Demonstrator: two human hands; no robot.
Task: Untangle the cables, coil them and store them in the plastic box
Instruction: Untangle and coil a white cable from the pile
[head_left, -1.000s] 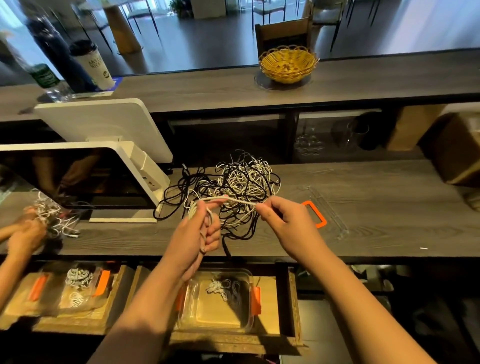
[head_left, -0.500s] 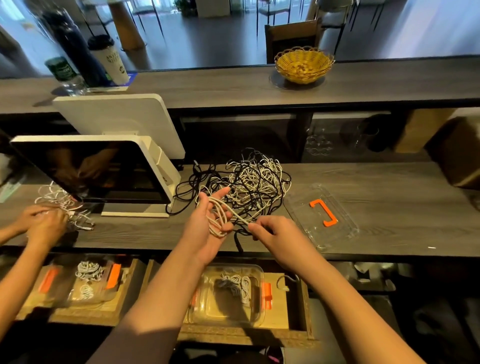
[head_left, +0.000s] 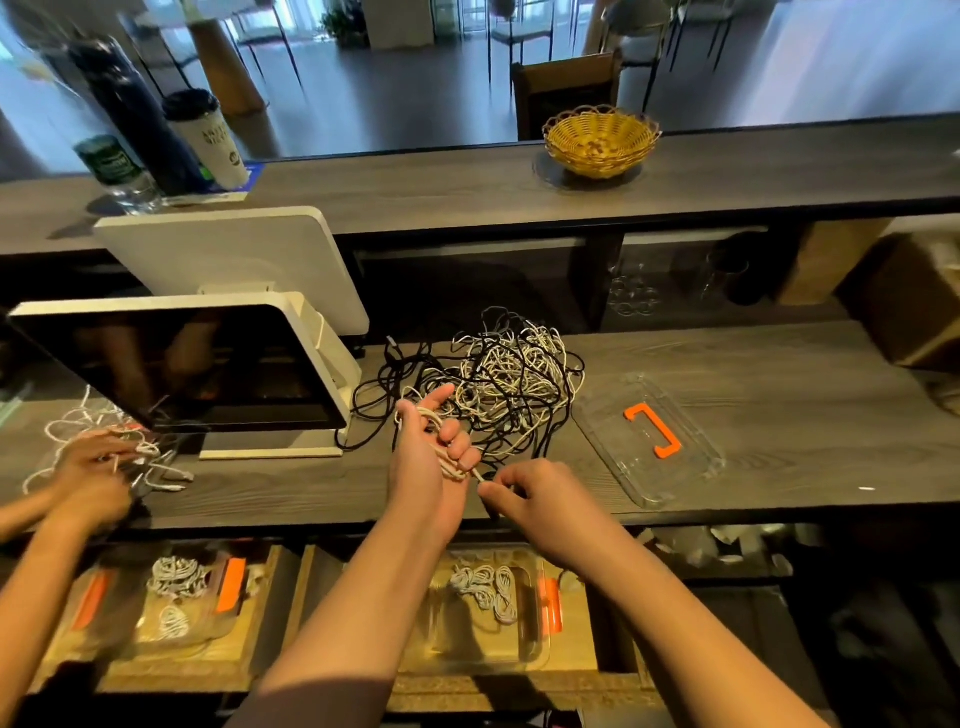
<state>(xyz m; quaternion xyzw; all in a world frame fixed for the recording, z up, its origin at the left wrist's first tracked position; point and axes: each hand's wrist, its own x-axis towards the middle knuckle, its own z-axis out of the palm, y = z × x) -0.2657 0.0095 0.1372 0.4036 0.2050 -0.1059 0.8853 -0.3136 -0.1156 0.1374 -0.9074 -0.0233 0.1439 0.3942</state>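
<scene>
**Coiling a white cable at the wooden counter**

A tangled heap of thin black and white cables (head_left: 498, 384) lies at mid-frame on the grey wood-grain counter (head_left: 779, 364). One white braided cable (head_left: 441, 441) leads out of the heap and is looped around the left hand (head_left: 423, 457), which is raised palm-up, thumb extended, fingers curled over the loops. Just right of it, the right hand (head_left: 540, 499) is turned knuckles-up and pinches the same cable's free end between thumb and forefinger. Below the counter edge, at lower centre, an open clear plastic box with orange clips (head_left: 524, 639) sits in a wooden drawer and contains several coiled white cables (head_left: 485, 590). Its clear lid with an orange handle (head_left: 649, 436) lies flat on the counter, right of the heap. At left stands a white-framed touchscreen terminal (head_left: 208, 364); a second person's hands (head_left: 93, 478) work another white tangle at the frame's left edge. A yellow wicker basket (head_left: 600, 140) rests on the upper shelf.
</scene>
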